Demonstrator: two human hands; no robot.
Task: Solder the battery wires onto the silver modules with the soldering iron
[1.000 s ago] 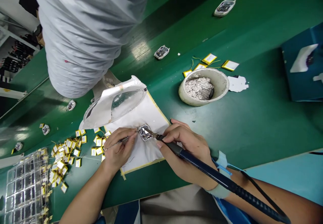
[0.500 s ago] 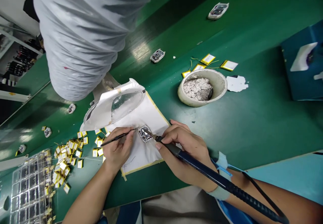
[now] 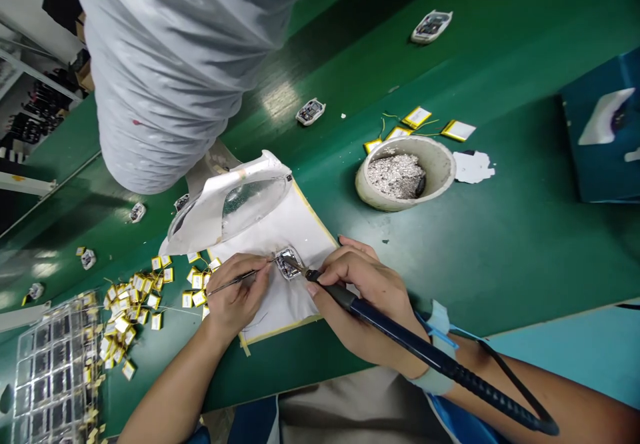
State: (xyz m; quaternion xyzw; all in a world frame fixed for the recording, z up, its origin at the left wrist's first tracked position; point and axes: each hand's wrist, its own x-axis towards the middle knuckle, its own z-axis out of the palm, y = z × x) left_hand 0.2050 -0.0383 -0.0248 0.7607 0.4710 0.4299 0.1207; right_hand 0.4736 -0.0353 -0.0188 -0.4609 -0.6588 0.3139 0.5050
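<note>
Little change in the last half second: the tweezers (image 3: 235, 281) in the left hand (image 3: 240, 295) have closed in, tip now at the edge of the silver module (image 3: 289, 264). The soldering iron (image 3: 385, 324) in the right hand (image 3: 365, 297) stays at the module from the other side. Left fingers pinched shut on the tweezers; right fingers wrapped around the iron's handle. Neither hand grips the module directly. It lies flat on a white cloth (image 3: 300, 231), centre of frame, on the green desk (image 3: 500, 244), just below a magnifier (image 3: 250, 204). Pot of silver scraps (image 3: 373, 197) to the upper right, yellow-edged cells (image 3: 125, 317) and a tray (image 3: 55, 364) to the lower left.
</note>
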